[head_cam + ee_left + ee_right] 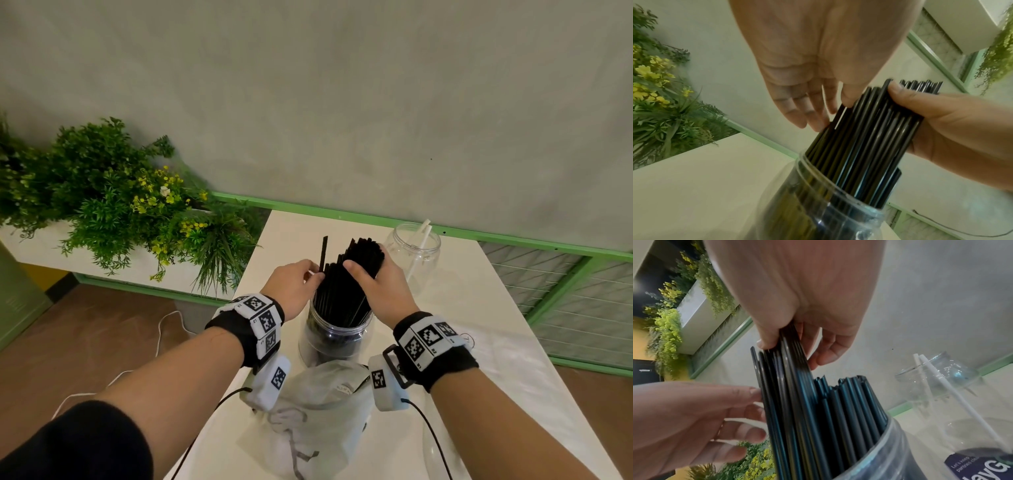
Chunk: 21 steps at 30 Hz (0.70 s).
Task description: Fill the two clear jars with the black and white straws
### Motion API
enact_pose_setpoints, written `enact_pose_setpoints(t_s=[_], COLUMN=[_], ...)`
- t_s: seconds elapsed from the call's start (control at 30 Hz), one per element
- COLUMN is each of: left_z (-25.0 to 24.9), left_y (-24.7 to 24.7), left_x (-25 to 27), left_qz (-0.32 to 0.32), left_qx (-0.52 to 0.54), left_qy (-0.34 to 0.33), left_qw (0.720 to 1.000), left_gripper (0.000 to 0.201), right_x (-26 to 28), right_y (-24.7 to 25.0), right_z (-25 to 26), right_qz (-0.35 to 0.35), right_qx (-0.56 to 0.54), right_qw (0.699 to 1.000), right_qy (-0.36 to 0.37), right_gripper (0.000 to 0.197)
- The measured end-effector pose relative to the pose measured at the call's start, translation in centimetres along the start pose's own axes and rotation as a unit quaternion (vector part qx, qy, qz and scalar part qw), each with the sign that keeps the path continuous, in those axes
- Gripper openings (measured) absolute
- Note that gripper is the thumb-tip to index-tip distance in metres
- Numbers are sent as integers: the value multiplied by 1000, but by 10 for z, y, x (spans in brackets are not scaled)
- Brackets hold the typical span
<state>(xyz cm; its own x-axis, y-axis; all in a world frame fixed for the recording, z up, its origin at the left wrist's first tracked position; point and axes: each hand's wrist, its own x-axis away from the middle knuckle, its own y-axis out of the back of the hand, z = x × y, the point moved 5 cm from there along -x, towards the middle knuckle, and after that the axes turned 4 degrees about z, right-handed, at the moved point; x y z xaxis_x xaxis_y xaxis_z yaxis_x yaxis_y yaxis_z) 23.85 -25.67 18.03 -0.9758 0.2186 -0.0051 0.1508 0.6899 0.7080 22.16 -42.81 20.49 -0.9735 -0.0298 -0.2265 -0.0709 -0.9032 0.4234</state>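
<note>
A pale plaster wall with a green rail backs the white counter [479, 308], and leafy plants with yellow blooms [113, 202] crowd a planter to the left. From the head view, the near clear jar [334, 337] stands at the middle of the counter packed with black straws [346, 284]; the right hand [376, 287] clasps the bundle near its top, while the left hand [294, 284] steadies its left side. Behind it the far jar [412, 253] holds only a couple of white straws [423, 240]. A crumpled plastic bag [322, 411] lies nearest.

The left wrist view shows the left hand's fingers [807, 112] straight and relaxed, brushing the glossy, slender tubes.

The right wrist view shows the thumb and fingers wrapped around part of the bundle; the blur makes it hard to say how many. The step looks like seating the black straws; next, releasing them and fetching white ones.
</note>
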Motion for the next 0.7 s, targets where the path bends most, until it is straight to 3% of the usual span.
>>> enact_pose_setpoints(t_s=[0.13,0.27,0.57,0.7], left_z=[-17,-30,-26,-19], left_y=[10,6,0,-11], left_x=[1,3,9,10], left_qz=[-27,13,-35,-10], left_qx=[66,78,-19,-66], left_qy=[-51,-100,-144,-136], left_qw=[996,992,989,988], left_gripper=[47,64,34,32], right_x=[-1,0,4,12], right_y=[3,5,17,21], right_z=[-3,-1,2,-1], right_qz=[-2,-13,-77,-138], right_qx=[15,7,22,25], right_qw=[1000,1000,994,985], right_qy=[9,19,75,104], right_gripper=[24,34,66,68])
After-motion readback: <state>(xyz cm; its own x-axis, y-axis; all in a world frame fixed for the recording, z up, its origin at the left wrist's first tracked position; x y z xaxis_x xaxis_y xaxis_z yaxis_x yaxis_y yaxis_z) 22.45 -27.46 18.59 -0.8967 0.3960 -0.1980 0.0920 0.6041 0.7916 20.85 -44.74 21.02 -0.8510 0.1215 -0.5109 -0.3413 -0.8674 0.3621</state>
